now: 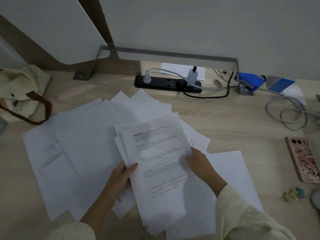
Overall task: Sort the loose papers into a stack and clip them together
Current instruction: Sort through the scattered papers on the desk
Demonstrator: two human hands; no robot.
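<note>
A: Both hands are on a sheaf of printed pages [161, 163], held above the wooden desk [233, 122]. The left hand [121, 175] pinches its left edge, thumb on top.

B: And the right hand [200, 163] grips the right edge, cream sleeve [242, 213] showing. The sheets in the sheaf are fanned, edges uneven.

A: Loose papers [83, 144] lie spread beneath and to the left, overlapping every way.

B: On the right, a pink phone [303, 158] lies face down, with small binder clips [292, 194] near it.

A: At the back, a black power strip [166, 83] with plugs in. A cream tote bag [20, 94] sits far left.
</note>
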